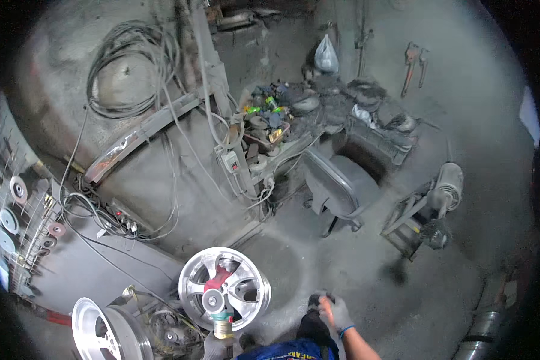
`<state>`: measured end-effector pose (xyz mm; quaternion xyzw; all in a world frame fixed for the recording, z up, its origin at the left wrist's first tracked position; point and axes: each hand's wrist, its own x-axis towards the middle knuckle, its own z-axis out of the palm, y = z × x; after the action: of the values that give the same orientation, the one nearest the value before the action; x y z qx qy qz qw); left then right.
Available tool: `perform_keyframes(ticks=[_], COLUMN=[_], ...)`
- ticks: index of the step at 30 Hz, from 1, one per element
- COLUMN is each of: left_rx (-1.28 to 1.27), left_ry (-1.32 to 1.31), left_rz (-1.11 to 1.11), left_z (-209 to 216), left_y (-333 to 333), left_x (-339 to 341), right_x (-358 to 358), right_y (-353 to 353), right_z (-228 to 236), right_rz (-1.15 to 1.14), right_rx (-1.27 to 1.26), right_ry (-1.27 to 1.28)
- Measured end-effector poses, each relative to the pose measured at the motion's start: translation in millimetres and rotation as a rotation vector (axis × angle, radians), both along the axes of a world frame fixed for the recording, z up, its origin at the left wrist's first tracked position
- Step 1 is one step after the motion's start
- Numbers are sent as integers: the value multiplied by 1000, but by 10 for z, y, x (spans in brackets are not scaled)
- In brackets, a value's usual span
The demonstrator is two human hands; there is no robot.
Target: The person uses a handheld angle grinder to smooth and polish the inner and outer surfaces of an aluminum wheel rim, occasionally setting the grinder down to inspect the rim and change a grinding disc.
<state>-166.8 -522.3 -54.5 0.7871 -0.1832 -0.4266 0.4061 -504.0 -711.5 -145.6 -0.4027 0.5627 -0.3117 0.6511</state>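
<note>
A silver alloy wheel rim (255, 309) lies face up in front of me. Over its spokes sits an angle grinder (222, 319) with a teal body and a round grey disc. My left hand (217, 348), in a grey glove, is closed round the grinder's rear end at the lower edge. Beyond the disc, a red piece (219, 278) that resembles cloth lies across a spoke. My right hand (337, 313), in a grey glove with a blue band at the wrist, hangs right of the rim near my leg. Its fingers are too blurred to read.
A second rim (93, 330) stands tilted at lower left, near cables. Grinding discs hang on a wire rack (39, 240) at left. A chair (342, 186) stands before a cluttered bench (318, 120). A motor (449, 183) on a metal stand is at right.
</note>
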Motion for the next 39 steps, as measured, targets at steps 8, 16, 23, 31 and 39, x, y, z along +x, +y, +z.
perform_keyframes(ticks=[8,16,23,31,39], left_rx=[226,327,385,450,523], left_ry=[-130,-185,-242,-226,-171], left_rz=[177,246,260,282,305], left_z=[89,-141,-348,-695,-888], left_y=[-1045,-1719,-2308,-2788,-2961], left_x=[-527,-473,201,583,631], right_x=[-88,622,933,1171,1430], right_y=[-2359,-4191,-5138,-5299,-5402], right_z=[783,1096,1071,624,539], right_rz=[192,87,319,223,127], right_rx=[-481,-994,-476,-508,-545], right_ry=[476,796,1214,1270,1282])
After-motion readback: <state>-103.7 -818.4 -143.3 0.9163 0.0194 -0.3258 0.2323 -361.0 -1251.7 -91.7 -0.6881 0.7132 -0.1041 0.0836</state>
